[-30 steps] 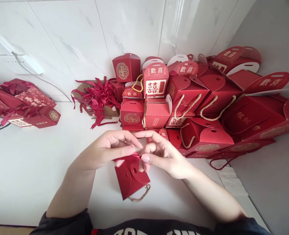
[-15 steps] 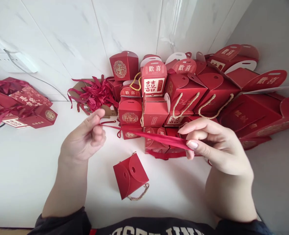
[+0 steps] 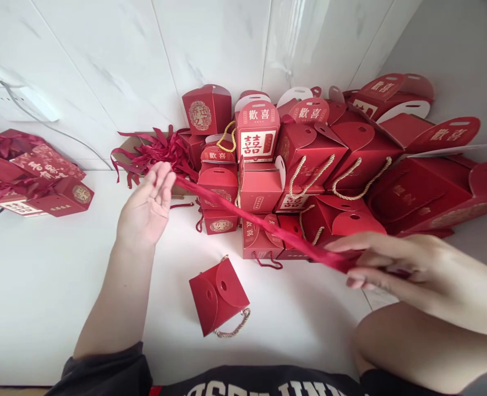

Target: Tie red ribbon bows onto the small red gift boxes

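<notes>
A long red ribbon (image 3: 247,217) stretches in front of me, sloping down from left to right. Its left end meets the fingertips of my left hand (image 3: 144,203), which are bent together with the palm turned towards me. At the other end my right hand (image 3: 395,264), slightly blurred, pinches the ribbon between thumb and fingers. Below the ribbon, a small red gift box (image 3: 219,297) with a twisted gold cord handle rests closed on the white table (image 3: 160,308).
Stacked red gift boxes (image 3: 260,184) stand against the tiled wall. Behind my left hand, a cardboard box (image 3: 123,154) overflows with red ribbons (image 3: 163,151). More boxes with bows (image 3: 40,176) sit at the far left, near a wall socket with a cable (image 3: 49,122).
My right hand has moved right and slightly down, drawing the ribbon out longer. My left hand has risen a little and turned its palm towards me. The small box stays put.
</notes>
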### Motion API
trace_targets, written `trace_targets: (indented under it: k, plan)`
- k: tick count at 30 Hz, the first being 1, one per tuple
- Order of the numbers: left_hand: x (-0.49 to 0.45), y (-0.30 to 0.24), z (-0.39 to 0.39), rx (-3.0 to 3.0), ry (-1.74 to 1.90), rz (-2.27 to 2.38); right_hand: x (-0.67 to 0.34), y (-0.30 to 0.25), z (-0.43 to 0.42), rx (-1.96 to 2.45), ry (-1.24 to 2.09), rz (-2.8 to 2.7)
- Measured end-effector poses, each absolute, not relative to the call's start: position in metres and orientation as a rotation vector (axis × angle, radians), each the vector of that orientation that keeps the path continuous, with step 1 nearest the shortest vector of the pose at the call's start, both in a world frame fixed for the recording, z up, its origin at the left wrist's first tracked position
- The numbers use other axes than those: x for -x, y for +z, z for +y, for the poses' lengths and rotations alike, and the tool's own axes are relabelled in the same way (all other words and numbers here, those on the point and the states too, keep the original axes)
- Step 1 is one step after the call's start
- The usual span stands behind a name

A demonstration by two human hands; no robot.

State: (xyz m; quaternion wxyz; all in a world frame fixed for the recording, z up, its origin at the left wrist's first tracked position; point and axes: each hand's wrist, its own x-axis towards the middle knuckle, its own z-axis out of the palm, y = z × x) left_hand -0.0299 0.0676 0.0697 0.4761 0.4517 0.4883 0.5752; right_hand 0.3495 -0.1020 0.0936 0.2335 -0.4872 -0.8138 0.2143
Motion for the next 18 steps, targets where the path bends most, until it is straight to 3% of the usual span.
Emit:
trace_targets:
  k: [3,9,18]
  plan:
    - [0.012,0.076,0.040,-1.182,1.142,0.996,-0.331,0.099,-0.094,1.292,0.478,-2.415]
    - [-0.018,0.080,-0.007,-1.167,0.639,0.618,-0.263,0.083,-0.059,1.131,0.356,-1.972]
    - [-0.036,0.062,-0.019,-1.661,0.520,0.862,-0.225,0.060,-0.054,0.792,0.570,-1.642]
